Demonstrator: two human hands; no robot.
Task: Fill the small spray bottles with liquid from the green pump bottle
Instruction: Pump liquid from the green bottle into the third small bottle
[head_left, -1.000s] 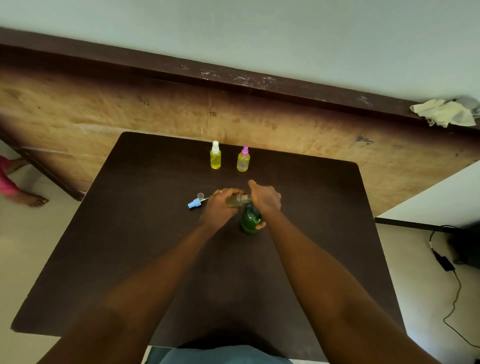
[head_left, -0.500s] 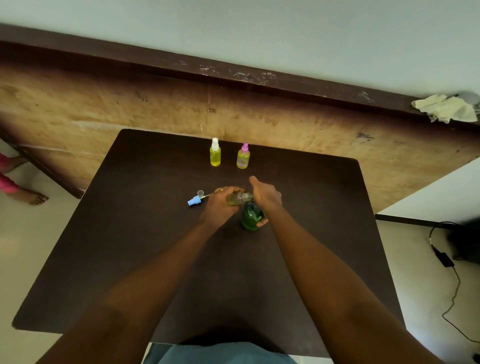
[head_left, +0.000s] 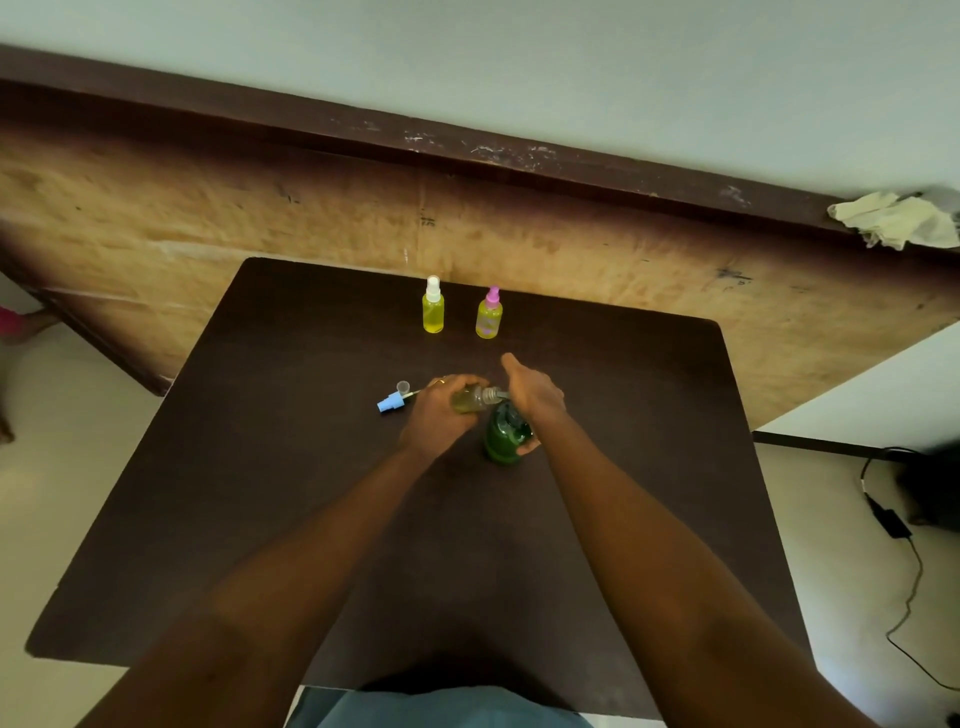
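Observation:
The green pump bottle (head_left: 503, 434) stands in the middle of the dark table (head_left: 291, 467). My right hand (head_left: 532, 392) rests on its pump head, thumb against the bottle's side. My left hand (head_left: 441, 415) grips a small uncapped spray bottle (head_left: 472, 399), tilted with its open neck at the pump's nozzle; yellowish liquid shows inside. Its blue spray cap (head_left: 390, 402) lies on the table to the left, beside a small clear cap (head_left: 402, 386). At the far edge stand two capped bottles with yellow liquid: a white-topped bottle (head_left: 432, 306) and a pink-topped bottle (head_left: 489, 314).
A worn wooden board (head_left: 571, 244) leans along the wall behind the table. A crumpled cloth (head_left: 893, 221) lies on its top edge at the right. A black cable and adapter (head_left: 891, 522) lie on the floor to the right. A person's foot (head_left: 31, 322) shows at far left.
My right hand's fingers have lifted and stretched forward over the pump head. My left hand still holds the small bottle at the nozzle. The view has shifted slightly.

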